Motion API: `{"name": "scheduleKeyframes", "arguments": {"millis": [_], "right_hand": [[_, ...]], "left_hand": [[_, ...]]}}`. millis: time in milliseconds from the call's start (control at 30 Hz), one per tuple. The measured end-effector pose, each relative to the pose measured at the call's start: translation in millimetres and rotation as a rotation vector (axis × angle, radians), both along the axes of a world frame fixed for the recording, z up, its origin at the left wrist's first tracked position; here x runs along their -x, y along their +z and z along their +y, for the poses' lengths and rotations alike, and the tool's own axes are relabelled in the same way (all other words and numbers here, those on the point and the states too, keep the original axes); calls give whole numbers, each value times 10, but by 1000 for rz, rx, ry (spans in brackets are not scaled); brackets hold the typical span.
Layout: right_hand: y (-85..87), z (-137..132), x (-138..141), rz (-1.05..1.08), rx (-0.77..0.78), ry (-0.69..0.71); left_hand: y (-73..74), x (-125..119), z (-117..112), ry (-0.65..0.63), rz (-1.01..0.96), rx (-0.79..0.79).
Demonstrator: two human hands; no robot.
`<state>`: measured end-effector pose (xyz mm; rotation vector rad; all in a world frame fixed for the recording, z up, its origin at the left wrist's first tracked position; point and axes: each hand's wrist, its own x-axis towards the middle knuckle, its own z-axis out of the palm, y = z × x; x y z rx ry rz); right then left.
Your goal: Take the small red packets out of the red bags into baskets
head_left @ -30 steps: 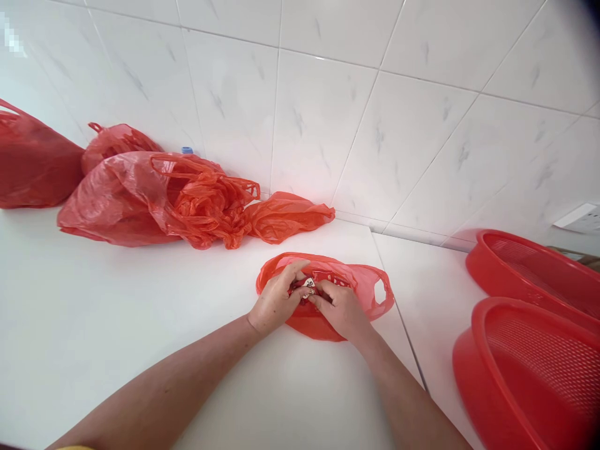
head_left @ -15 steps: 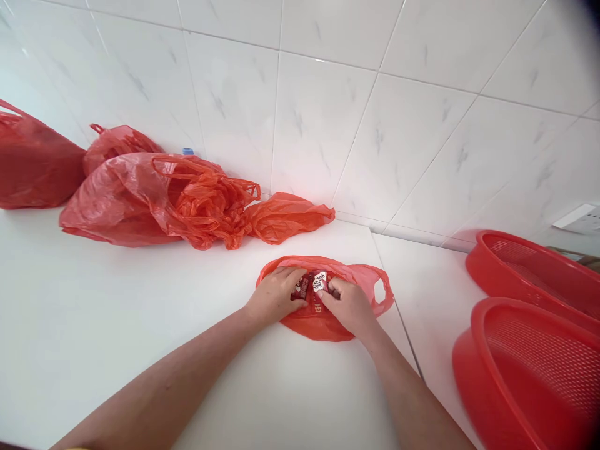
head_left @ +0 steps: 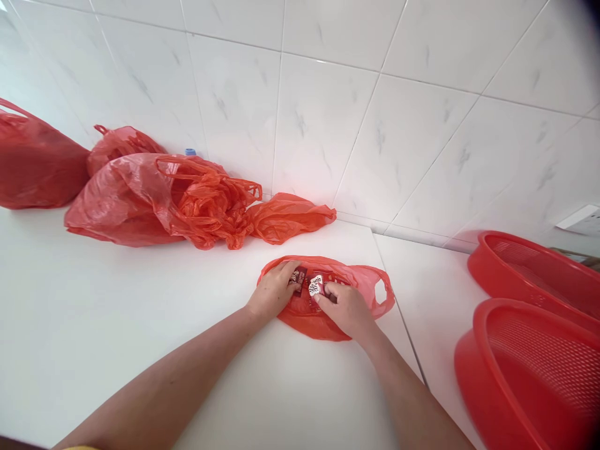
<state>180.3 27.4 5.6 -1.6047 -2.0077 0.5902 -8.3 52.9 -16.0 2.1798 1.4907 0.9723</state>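
Note:
A flattened red plastic carrier bag (head_left: 309,328) lies on the white counter, its looped handle at the right. Inside its mouth are a small dark red packet (head_left: 297,280) and a red packet with a white label (head_left: 316,286). My left hand (head_left: 274,290) rests at the bag's opening, fingertips against the dark packet. My right hand (head_left: 344,310) is close beside it, with finger and thumb at the edge of the white-labelled packet. Whatever else lies in the bag is hidden.
Crumpled red plastic bags (head_left: 187,212) and a fuller red bag (head_left: 37,162) lie along the white tiled wall, with a blue bottle cap (head_left: 190,152) behind them. Two red perforated plastic baskets (head_left: 529,369) stand at the right, below a white wall socket (head_left: 581,220).
My hands have moved apart from their closed position over the bag's mouth, and the packets now show more clearly between them. The camera view has shifted slightly.

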Motion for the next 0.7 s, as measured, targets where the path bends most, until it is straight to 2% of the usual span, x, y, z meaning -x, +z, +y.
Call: {"name": "scheduleKeyframes", "arguments": {"millis": [267,433,567,700], "right_hand": [[33,-44,79,13,20,34],[-22,21,-28,-25,-113,-50],[-45,60,-90,-85,-123,10],[28,29,-56,-150,-109,112]], "left_hand": [[-76,5,50,40,-104,-38],[-57,8,41,-11,-106,-133],[-22,12,23,-18,-43,-176],[37,38,3,22,104,-203]]}}
